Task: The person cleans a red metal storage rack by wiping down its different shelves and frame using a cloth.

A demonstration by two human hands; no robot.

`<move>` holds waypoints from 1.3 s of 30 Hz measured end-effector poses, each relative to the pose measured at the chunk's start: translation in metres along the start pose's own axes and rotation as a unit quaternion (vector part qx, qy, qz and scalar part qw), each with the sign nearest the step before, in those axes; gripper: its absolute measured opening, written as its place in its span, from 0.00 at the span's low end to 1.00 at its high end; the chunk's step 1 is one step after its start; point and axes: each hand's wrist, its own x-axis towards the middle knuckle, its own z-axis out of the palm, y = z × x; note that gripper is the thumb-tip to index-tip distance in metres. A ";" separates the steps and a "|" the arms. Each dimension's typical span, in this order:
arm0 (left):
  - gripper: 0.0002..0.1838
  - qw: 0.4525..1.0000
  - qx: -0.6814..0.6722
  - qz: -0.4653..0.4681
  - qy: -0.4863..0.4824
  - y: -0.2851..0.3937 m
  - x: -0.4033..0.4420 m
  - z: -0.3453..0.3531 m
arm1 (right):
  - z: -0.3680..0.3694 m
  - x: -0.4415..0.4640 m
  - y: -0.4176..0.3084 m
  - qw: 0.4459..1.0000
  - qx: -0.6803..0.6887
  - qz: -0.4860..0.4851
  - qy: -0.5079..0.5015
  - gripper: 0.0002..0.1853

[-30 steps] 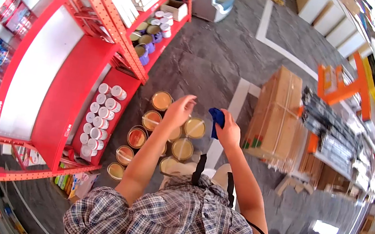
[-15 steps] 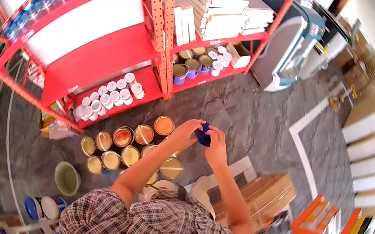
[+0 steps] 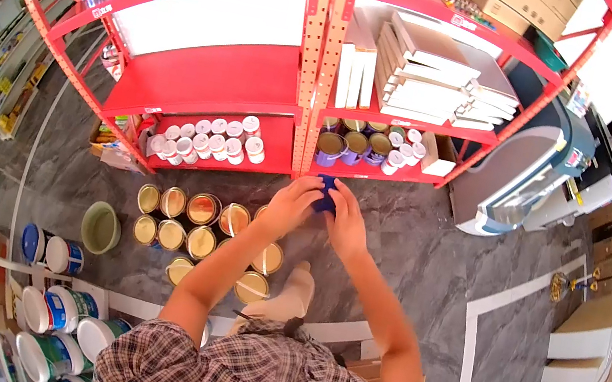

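A small, dark blue bundle that looks like a cloth [image 3: 326,197] is held out in front of me, above the floor near the shelf's lower edge. My left hand [image 3: 290,206] has its fingers curled over one side of it. On the other side, my right hand [image 3: 348,218] grips it with bent fingers. Both hands hide part of the cloth. Below and left of my forearms stand rows of metal paint cans [image 3: 203,209] on the floor, some partly covered by my left arm.
Ahead, a red shelf rack [image 3: 203,81] holds white-lidded tubs [image 3: 216,145], purple cans [image 3: 329,146] and stacked white panels [image 3: 423,73]. A green bucket [image 3: 101,228] and large paint pails [image 3: 47,311] are at left. A grey machine [image 3: 515,177] stands right; boxes [image 3: 570,381] line the far right.
My view has turned and moved toward the shelf, and one foot now shows stepping forward. Both hands still hold the blue cloth between them.
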 end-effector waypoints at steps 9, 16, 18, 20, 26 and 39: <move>0.27 0.973 0.193 -0.109 0.061 -0.109 0.078 -0.024 | 0.019 0.176 0.086 0.972 -0.140 -0.175 0.077 0.22; 0.22 0.966 0.111 -0.212 0.101 -0.140 0.094 -0.019 | 0.056 0.348 0.137 0.934 -0.154 -0.308 0.095 0.17; 0.21 0.963 0.111 -0.228 0.087 -0.153 0.095 -0.018 | 0.064 0.406 0.147 0.885 -0.209 -0.389 0.144 0.17; 0.19 0.964 0.126 -0.217 0.089 -0.164 0.096 -0.013 | 0.063 0.456 0.144 0.859 -0.244 -0.424 0.154 0.15; 0.16 0.952 0.128 -0.262 0.091 -0.200 0.129 -0.008 | 0.092 0.508 0.182 0.872 -0.213 -0.427 0.109 0.16; 0.13 0.941 0.126 -0.300 0.088 -0.239 0.159 0.012 | 0.158 0.445 0.260 0.796 -0.289 -0.527 0.065 0.23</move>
